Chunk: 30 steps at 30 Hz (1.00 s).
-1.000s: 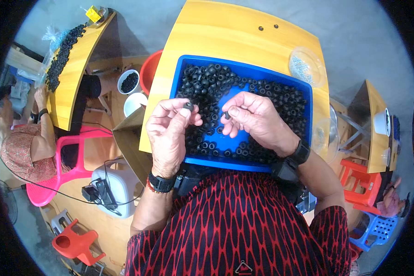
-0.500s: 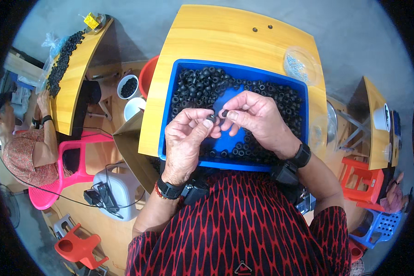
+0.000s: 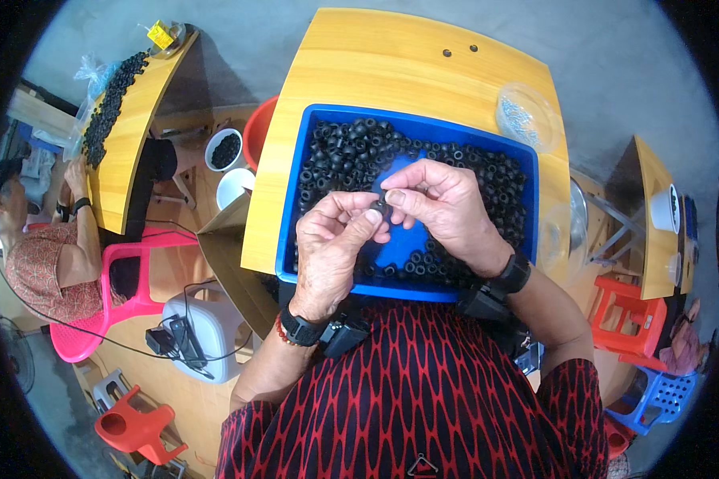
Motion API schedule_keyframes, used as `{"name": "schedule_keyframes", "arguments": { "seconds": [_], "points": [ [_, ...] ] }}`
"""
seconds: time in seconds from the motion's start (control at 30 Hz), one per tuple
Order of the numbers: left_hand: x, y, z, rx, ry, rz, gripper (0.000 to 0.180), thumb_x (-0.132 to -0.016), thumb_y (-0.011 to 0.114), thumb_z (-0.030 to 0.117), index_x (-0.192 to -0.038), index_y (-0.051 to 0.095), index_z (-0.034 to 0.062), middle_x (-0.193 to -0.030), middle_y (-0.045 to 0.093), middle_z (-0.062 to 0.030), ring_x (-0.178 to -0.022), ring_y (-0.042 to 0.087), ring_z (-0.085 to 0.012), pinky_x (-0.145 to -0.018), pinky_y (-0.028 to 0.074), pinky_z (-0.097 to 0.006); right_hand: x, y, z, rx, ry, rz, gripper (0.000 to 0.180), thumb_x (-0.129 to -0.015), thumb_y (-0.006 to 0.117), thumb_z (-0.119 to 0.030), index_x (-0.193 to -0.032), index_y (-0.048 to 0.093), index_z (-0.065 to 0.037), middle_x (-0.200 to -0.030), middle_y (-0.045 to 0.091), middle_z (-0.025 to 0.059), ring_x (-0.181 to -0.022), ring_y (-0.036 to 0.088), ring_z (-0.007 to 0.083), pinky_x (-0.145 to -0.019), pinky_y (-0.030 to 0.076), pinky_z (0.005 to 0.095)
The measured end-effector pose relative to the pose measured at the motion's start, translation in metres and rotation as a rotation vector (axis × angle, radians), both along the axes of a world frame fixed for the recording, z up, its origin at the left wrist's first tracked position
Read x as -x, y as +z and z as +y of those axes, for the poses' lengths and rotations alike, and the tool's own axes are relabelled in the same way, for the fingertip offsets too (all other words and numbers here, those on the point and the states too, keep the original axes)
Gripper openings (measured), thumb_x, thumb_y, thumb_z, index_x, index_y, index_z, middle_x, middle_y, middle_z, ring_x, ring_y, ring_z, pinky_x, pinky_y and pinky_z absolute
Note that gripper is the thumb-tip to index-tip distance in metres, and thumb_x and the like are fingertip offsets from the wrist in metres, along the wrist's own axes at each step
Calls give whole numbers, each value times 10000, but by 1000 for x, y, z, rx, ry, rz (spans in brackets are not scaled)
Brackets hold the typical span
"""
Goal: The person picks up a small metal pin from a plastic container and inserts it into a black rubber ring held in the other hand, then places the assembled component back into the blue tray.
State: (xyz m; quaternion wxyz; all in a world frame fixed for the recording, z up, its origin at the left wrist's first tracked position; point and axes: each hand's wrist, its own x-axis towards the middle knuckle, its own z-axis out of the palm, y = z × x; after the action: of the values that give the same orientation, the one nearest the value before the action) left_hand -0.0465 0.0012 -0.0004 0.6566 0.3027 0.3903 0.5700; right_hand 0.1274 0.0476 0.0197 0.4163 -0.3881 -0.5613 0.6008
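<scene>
Over a blue tray (image 3: 407, 246) full of small round black ring-shaped parts (image 3: 351, 145), both of my hands meet. My left hand (image 3: 331, 243) is closed, pinching one black ring-shaped part (image 3: 379, 207) between thumb and fingers. Thumb and forefinger of my right hand (image 3: 449, 209) are pressed together at the top of that same part. Whatever small piece the right fingertips grip is mostly covered by them. Loose parts lie thickest along the tray's far left and right sides, with a bare blue patch under my hands.
The tray stands on a yellow wooden table (image 3: 407, 56). At its right is a clear dish (image 3: 526, 120) of small pale pieces; two dark pieces (image 3: 460, 51) lie at the far edge. A cardboard box (image 3: 236, 239) and white buckets (image 3: 224, 150) stand left. Another person (image 3: 52, 255) works at a side table.
My hands have come together. The dark piece in the right fingertips, apart from the left hand's part before, is now brought against it and hidden.
</scene>
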Motion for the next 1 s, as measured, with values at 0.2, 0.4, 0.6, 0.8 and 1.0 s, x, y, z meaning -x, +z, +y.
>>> {"name": "schedule_keyframes", "arguments": {
  "seconds": [0.2, 0.4, 0.6, 0.8, 1.0],
  "points": [
    [0, 5, 0, 26, 11, 1, 160, -912, 661, -4, -1061, 636, -58, -929, 709, -140, -759, 689, -158, -698, 587, -269, 5, -2, -4, -43, -34, -47, 108, -934, 650, -42, -993, 673, 46, -830, 708, 80, -702, 679, 106, -637, 562, 238],
    [-2, 7, 0, 31, 32, 41, 127, -922, 644, -12, -1037, 630, -63, -914, 709, -152, -761, 695, -162, -693, 587, -263, 9, 0, -8, -91, -30, -101, 113, -945, 621, -26, -994, 669, 64, -839, 693, 93, -719, 703, 136, -635, 567, 244],
    [-3, 6, -1, 28, 40, 160, 90, -916, 636, -37, -1001, 620, -63, -877, 711, -141, -745, 691, -150, -693, 582, -261, 7, 2, -12, -103, -17, -99, 109, -917, 618, 14, -981, 682, 76, -859, 678, 106, -721, 712, 162, -622, 568, 264],
    [-5, 2, -3, -75, 22, 174, 120, -911, 660, -2, -1010, 619, -59, -908, 705, -149, -759, 698, -171, -699, 597, -280, 3, 1, -10, -345, -21, -262, 97, -871, 637, 25, -945, 695, 48, -804, 676, 127, -683, 704, 165, -610, 562, 271],
    [-3, 7, -3, 30, 16, 170, 105, -901, 674, -12, -995, 659, -55, -870, 717, -126, -729, 695, -142, -682, 581, -255, 0, 6, -11, -522, -37, -371, 74, -846, 651, 19, -910, 685, 31, -781, 653, 153, -657, 678, 246, -586, 542, 320]
  ]
}}
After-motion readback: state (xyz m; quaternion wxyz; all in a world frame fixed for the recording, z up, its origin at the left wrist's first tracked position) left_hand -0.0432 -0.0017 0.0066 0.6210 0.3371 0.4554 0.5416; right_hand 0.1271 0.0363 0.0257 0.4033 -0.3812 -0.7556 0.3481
